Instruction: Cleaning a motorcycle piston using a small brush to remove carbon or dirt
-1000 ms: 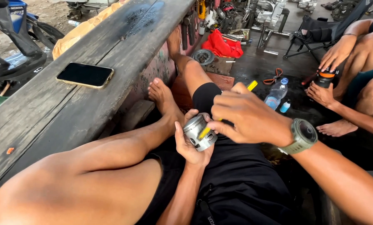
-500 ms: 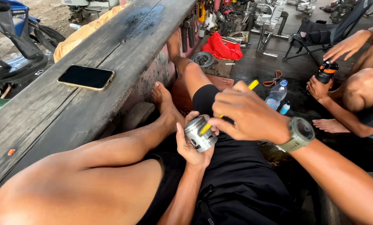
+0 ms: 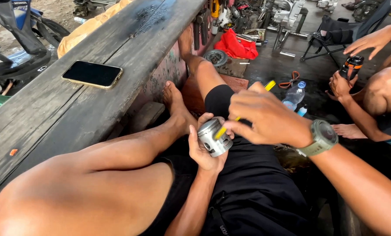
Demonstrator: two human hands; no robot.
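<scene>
Lying at far left on bench [image 3: 73, 113]: phone [image 3: 92, 74], well apart from work. Left hand [image 3: 204, 148] cupping piston [image 3: 214, 137] from below over lap, fingers curling closed round skirt, crown tilting up and left, axis leaning toward bench. Right hand [image 3: 269, 118] coming in from right above, fingers pinching shut on yellow tool [image 3: 230, 124], its tip touching piston's upper side; tool shaft running up-right behind knuckles. Watch [image 3: 323, 136] sitting on right wrist. Farther right, another person's hands [image 3: 342, 83] gripping dark bottle [image 3: 352, 66].

piston [image 3: 214, 136] silver | tool [image 3: 243, 114] yellow | cloth [image 3: 235, 45] red | phone [image 3: 92, 74] black
</scene>
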